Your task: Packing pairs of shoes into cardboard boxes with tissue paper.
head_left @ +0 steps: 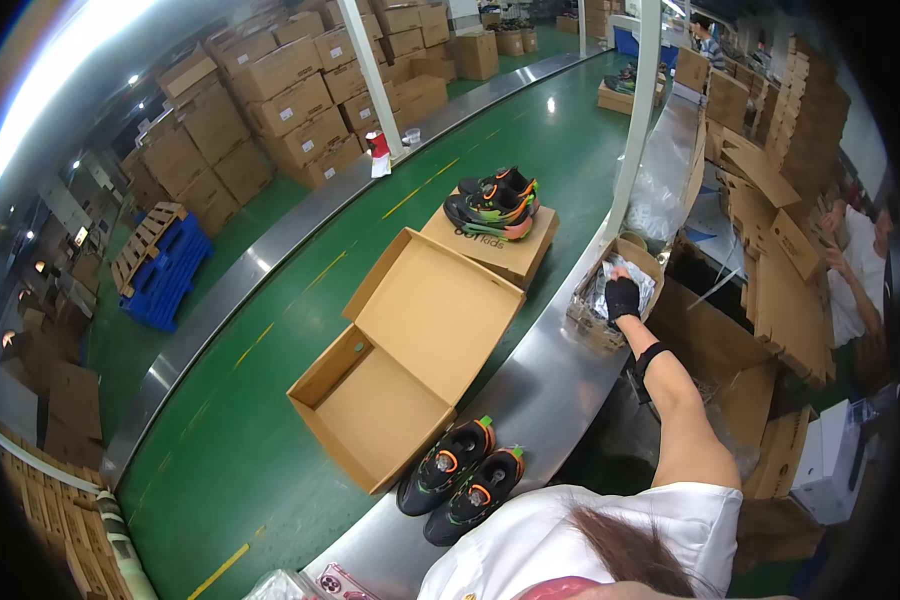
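Observation:
My right hand (622, 296), in a black glove, reaches into a small cardboard bin (588, 325) of crumpled white paper (638, 277) at the right edge of the belt; whether it grips any paper I cannot tell. My left hand is out of view. An open brown shoe box (410, 350) lies on the green conveyor belt (270, 420), lid flipped back. A pair of black shoes with orange and green trim (463, 479) sits on the steel rim just in front of me. Farther up the belt another pair of shoes (495, 203) rests on a closed box (510, 250).
Stacks of brown cartons (280, 100) line the far left side, with a blue pallet (165, 270) on the floor. Flat cardboard blanks (770, 260) pile up at the right, where another person (860, 270) sits. A white post (635, 120) rises beside the bin.

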Demonstrator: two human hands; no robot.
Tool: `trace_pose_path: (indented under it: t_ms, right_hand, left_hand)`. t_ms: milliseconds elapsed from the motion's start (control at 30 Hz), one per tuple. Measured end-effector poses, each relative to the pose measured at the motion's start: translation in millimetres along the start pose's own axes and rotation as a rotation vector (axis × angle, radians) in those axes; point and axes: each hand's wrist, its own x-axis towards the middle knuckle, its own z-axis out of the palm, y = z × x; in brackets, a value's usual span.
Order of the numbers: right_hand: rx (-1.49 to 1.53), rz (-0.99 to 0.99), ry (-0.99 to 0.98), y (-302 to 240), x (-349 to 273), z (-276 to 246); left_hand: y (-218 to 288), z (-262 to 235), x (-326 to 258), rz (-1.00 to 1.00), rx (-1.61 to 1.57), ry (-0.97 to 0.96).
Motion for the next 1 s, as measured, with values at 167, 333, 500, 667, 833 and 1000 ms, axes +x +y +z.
trace_pose_path:
  t_ms: [167, 333, 500, 667, 833, 1000]
  right_hand:
    - [0.424, -0.381, -0.002, -143, -47, -8]
    - [0.643, -0.542, -0.727, -222, -140, 33]
    - [0.03, -1.079, -1.311, -262, -258, 35]
    - [-0.376, -1.136, -1.588, -270, -311, 36]
    - [-0.3, -1.237, -1.572, -269, -326, 39]
    - [-0.279, -1.197, -1.544, -255, -323, 48]
  left_hand:
    - [-96, -107, 52, 0.253, 0.688, 0.493]
    - [-44, -75, -16, 0.779, 1.431, 0.482]
    - [-65, -70, -6, 0.656, 1.51, 0.275]
    - [-78, -94, 25, 0.619, 1.628, 0.187]
    - [-123, -132, 62, 0.867, 2.951, 0.06]
    - [-87, -86, 20, 0.926, 1.623, 0.231]
